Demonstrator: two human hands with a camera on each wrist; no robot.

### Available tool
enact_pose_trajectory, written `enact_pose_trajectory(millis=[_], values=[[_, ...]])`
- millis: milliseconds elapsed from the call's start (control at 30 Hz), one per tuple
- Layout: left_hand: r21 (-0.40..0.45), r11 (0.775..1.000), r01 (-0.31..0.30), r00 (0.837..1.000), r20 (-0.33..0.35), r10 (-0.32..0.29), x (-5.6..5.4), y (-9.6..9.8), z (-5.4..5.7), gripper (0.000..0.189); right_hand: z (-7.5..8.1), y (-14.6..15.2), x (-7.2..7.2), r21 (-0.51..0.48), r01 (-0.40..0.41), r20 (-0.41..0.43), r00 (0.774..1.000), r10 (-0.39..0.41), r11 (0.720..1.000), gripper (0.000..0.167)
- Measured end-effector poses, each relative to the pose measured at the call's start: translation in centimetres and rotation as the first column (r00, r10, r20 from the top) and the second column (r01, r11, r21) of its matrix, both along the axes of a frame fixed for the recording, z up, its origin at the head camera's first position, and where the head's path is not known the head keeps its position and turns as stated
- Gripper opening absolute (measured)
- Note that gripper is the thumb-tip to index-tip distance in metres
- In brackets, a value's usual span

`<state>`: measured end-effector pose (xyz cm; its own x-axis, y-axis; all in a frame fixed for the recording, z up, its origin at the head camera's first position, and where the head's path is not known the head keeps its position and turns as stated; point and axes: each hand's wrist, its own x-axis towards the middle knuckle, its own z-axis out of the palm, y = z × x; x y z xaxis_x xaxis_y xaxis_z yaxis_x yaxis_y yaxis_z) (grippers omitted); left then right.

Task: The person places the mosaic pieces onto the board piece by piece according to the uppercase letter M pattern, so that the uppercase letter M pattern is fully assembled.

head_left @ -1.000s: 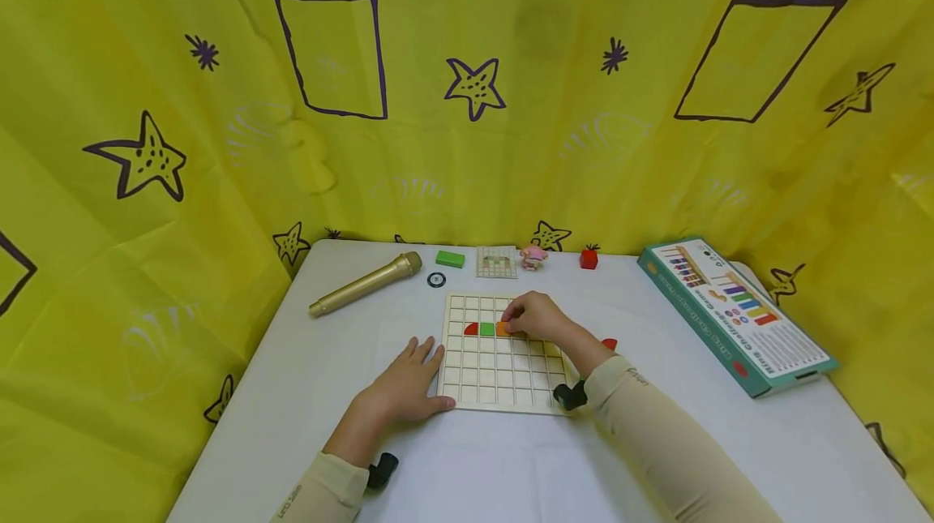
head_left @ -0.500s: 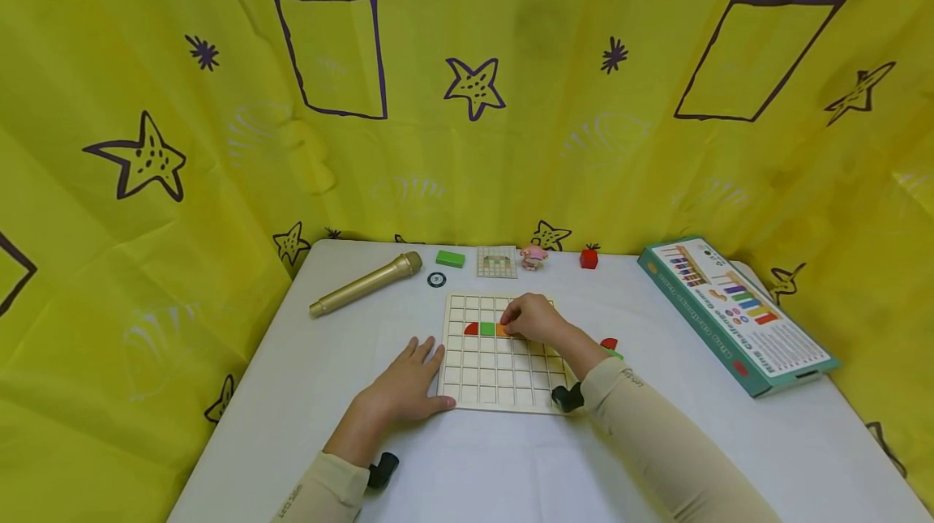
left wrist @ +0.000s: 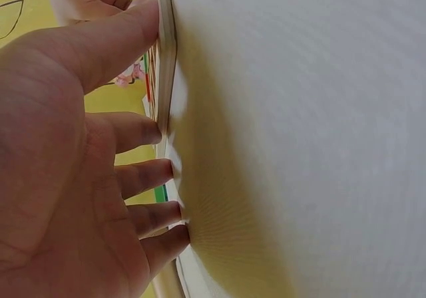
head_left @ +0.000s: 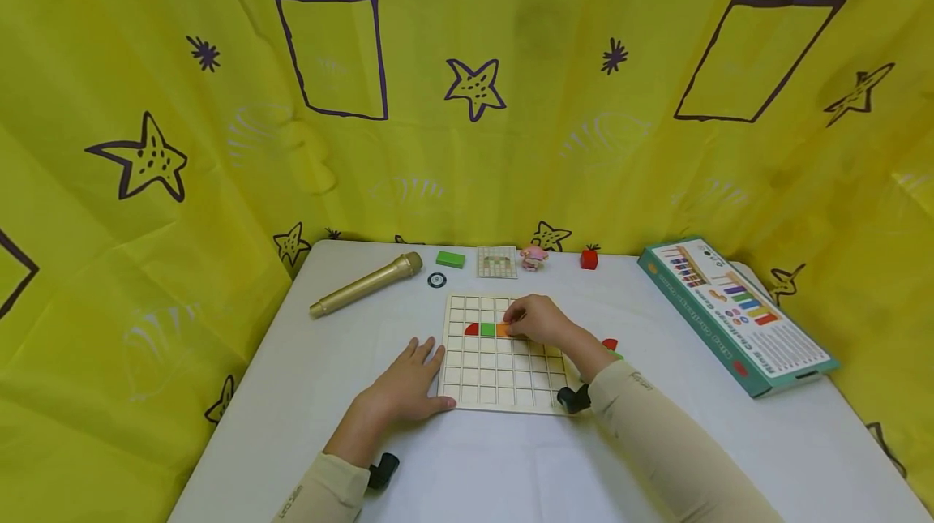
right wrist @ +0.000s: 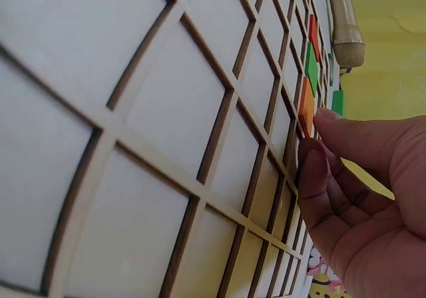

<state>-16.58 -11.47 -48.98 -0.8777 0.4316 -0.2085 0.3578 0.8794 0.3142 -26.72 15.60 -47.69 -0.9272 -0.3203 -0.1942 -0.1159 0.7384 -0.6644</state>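
Note:
A wooden grid board [head_left: 487, 375] lies on the white table. In one of its rows sit a red quarter-round tile [head_left: 471, 329], a green square tile [head_left: 487, 330] and an orange tile [right wrist: 307, 106]. My right hand [head_left: 537, 319] pinches the orange tile at its right end with thumb and index finger, partly covering it in the head view. My left hand [head_left: 405, 383] is spread flat at the board's left side. Its thumb rests on the near left corner, as the left wrist view shows, and the other fingertips touch the tablecloth and the board's edge.
Along the back lie a gold microphone [head_left: 366, 285], a green block [head_left: 450, 259], a round chip [head_left: 436, 280], a small grid card [head_left: 496, 262], a pink figurine [head_left: 533, 257] and a red cube [head_left: 589, 259]. A game box [head_left: 737, 316] lies right. Loose red piece [head_left: 610, 344] sits behind the right wrist.
My right hand shifts only slightly at the orange tile, the wrist dipping left and back a little. My left hand and the board stay in place.

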Motion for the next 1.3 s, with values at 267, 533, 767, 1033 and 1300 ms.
enact_pose_trajectory(millis=[267,533,767,1033,1300], values=[[-0.004,1.000,0.001,1.000,-0.004,-0.001,0.1,0.0,0.0,0.090,1.0,1.5,0.3,0.001,0.015,0.002,1.000,-0.015,1.000,0.009],[-0.014,1.000,0.004,1.000,-0.012,-0.004,0.0,0.1,0.1,0.090,1.2,3.5,0.6,0.023,0.038,0.020,0.999,-0.039,0.999,0.011],[-0.009,1.000,0.002,1.000,-0.004,-0.002,0.0,0.1,0.2,0.090,1.8,5.3,1.2,0.048,0.055,0.019,0.998,-0.056,0.997,0.012],[-0.011,1.000,0.004,1.000,0.001,-0.004,0.2,0.1,0.4,0.090,1.8,7.3,1.7,0.026,0.068,0.052,0.996,-0.070,0.997,0.013],[-0.015,1.000,-0.003,1.000,0.008,0.003,0.2,0.2,0.4,0.090,1.8,8.9,2.1,0.058,0.090,0.067,0.993,-0.094,0.994,0.013]])
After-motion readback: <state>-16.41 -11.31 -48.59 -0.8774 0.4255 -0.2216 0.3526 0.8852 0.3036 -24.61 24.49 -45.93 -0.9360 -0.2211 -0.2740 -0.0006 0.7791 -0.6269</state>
